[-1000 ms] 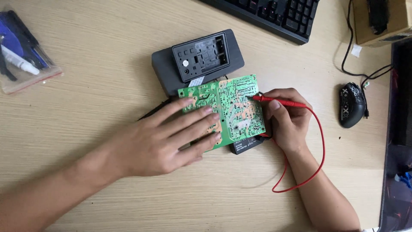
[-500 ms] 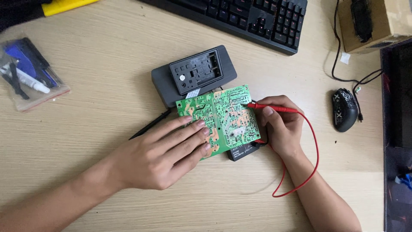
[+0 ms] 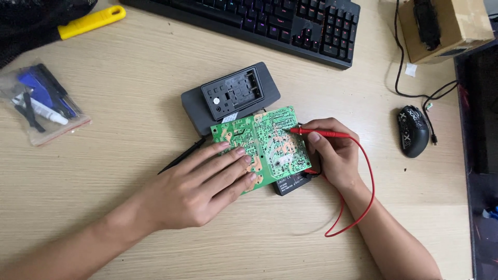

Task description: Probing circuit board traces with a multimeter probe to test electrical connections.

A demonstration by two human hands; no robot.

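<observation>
Left hand: the left hand (image 3: 194,189) was laid flat and open, fingers stretched over the near left part of the green circuit board (image 3: 262,145), pressing it down rather than gripping it.
Right hand: the right hand (image 3: 332,155) was closed around the red test probe (image 3: 319,134), held like a pen, its tip set on the solder side near the right edge of the board.
Circuit board: it lay solder side up in the middle of the tabletop (image 3: 129,93), partly resting on a black multimeter (image 3: 293,181) whose near edge showed below it, and just near of a dark grey plastic housing (image 3: 231,96).
Red lead: the red wire (image 3: 363,197) was looped from the probe around the right wrist and back toward the meter.
Black probe: the black test probe (image 3: 181,155) was lying on the tabletop left of the board, partly under the left fingers, held by neither hand.
Change: compared with half a second earlier, both hands and the probe tip were found in much the same places on the board; only the view was shifted slightly, so one contact point appeared to be held steadily.
Surroundings: a black keyboard (image 3: 270,23) lay at the far edge, a black mouse (image 3: 413,130) to the right, a clear bag of small tools (image 3: 39,103) and a yellow tool (image 3: 91,22) to the far left, and a cardboard box (image 3: 446,28) at the far right.
</observation>
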